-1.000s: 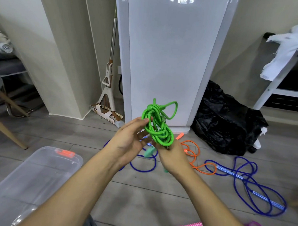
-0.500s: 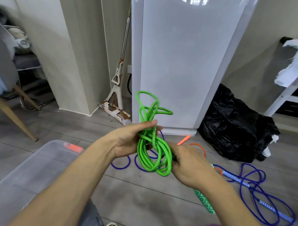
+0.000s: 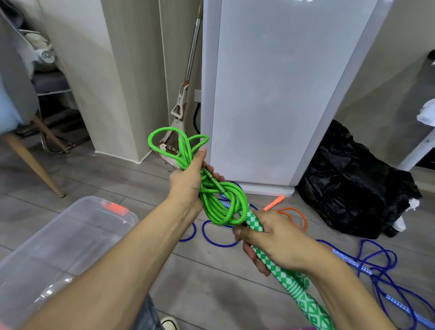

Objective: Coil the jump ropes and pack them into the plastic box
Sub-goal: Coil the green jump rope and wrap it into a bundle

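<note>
i see the left hand (image 3: 188, 186) curled tight around the green rope coil (image 3: 220, 202), up above the plastic box (image 3: 60, 245). right hand (image 3: 275, 241) wraps the green checkered handles (image 3: 303, 296), right of the box.

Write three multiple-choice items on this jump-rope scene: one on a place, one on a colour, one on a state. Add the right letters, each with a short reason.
1. Where is the plastic box?
A. on the floor at the person's left
B. on the white rack
C. behind the black bag

2. What colour is the jump rope in the hands?
A. orange
B. green
C. blue

3. What is the right hand doing?
A. resting flat on the floor
B. hanging open
C. gripping the checked handles

Key: 1 A, the box stands on the grey floor at lower left. 2 B, the left hand holds green loops. 3 C, its fingers curl round the green-and-white handles.
</note>
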{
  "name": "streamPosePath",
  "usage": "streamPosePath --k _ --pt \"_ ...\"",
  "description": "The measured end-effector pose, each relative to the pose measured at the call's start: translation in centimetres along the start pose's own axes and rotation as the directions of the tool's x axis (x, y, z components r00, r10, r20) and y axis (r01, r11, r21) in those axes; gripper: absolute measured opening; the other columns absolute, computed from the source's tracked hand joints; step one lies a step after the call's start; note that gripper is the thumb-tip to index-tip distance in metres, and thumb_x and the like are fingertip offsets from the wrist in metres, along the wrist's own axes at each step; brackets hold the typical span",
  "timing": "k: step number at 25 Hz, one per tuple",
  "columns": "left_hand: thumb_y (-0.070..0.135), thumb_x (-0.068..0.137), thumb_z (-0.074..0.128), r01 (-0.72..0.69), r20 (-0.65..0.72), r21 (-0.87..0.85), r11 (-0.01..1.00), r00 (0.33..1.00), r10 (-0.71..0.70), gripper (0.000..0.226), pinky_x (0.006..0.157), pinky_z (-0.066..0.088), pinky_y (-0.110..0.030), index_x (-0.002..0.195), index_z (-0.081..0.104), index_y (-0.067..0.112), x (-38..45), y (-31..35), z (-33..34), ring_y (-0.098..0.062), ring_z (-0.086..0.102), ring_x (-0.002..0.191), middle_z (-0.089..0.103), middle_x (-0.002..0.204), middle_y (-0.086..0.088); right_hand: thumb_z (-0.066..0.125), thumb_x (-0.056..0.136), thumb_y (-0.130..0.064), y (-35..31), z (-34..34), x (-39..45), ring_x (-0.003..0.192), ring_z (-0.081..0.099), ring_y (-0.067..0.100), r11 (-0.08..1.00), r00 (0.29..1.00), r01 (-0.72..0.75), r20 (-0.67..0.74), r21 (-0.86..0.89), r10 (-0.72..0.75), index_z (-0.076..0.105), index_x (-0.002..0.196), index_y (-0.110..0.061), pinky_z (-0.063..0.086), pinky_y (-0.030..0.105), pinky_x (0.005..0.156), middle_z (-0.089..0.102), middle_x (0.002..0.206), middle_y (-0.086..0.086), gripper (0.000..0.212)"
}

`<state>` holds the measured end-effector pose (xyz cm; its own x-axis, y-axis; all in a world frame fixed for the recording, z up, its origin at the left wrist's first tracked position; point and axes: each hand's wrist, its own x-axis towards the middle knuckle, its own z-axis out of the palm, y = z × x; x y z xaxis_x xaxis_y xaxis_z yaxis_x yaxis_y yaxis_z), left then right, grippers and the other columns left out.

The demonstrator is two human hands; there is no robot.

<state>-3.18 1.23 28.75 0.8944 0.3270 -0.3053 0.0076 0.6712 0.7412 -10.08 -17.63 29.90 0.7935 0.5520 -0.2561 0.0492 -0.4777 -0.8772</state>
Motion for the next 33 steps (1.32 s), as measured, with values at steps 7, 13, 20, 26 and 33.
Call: streamPosePath --k 7,13,20,26,33 --pt "0.020 0.079 0.080 0.053 -0.177 0.002 0.999 0.983 -0.052 0.027 0.043 0.048 -0.026 0.070 0.058 0.006 3.2 1.0 -1.6 -0.020 0.052 0.034 0.052 0.058 -0.010 0.053 0.103 -0.016 0.0 0.7 0.6 0.035 0.046 0.020 0.998 0.997 -0.019 0.078 0.054 0.015 0.047 0.081 -0.013 0.039 0.025 0.039 0.055 0.058 0.008 0.023" --pt "0.027 0.083 0.079 0.024 -0.064 0.086 0.996 0.998 -0.019 0.032 0.049 0.051 -0.031 0.072 0.057 0.007 3.0 0.5 -2.4 -0.023 0.056 0.038 0.051 0.055 -0.007 0.055 0.102 -0.031 0.6 0.4 0.4 0.054 0.064 0.025 0.948 0.949 -0.238 0.259 0.213 0.180 0.063 0.098 -0.004 0.055 0.031 0.053 0.068 0.074 0.016 0.027" --pt "0.025 0.088 0.074 -0.089 -0.098 0.107 0.990 0.990 0.099 0.030 0.047 0.054 -0.037 0.082 0.052 0.005 3.9 2.9 -3.8 -0.024 0.054 0.041 0.051 0.049 -0.009 0.051 0.101 -0.042 1.4 -0.2 -0.2 0.048 0.057 0.020 0.905 0.911 -0.310 0.363 0.290 0.196 0.065 0.107 -0.006 0.051 0.026 0.045 0.059 0.069 0.011 0.039" --pt "0.011 0.095 0.058 -0.009 0.112 0.321 0.947 0.993 -0.029 0.014 0.054 0.058 -0.037 0.082 0.057 0.006 2.0 5.9 -7.0 -0.027 0.062 0.054 0.061 0.061 -0.012 0.067 0.094 -0.034 2.7 -0.6 1.4 0.062 0.060 0.024 0.963 0.950 -0.223 0.257 0.154 0.179 0.068 0.106 -0.007 0.051 0.032 0.056 0.065 0.079 0.010 0.029" --pt "-0.011 0.095 0.042 0.100 0.187 0.406 0.909 0.964 -0.189 0.026 0.078 0.061 -0.042 0.115 0.057 -0.002 -0.9 7.7 -14.4 -0.033 0.070 0.081 0.067 0.095 -0.021 0.068 0.091 -0.036 -0.2 1.4 4.7 0.088 0.060 0.010 0.669 0.999 0.032 0.020 -0.743 -0.027 0.064 0.100 -0.037 0.041 0.024 0.071 0.063 0.093 -0.011 0.010"
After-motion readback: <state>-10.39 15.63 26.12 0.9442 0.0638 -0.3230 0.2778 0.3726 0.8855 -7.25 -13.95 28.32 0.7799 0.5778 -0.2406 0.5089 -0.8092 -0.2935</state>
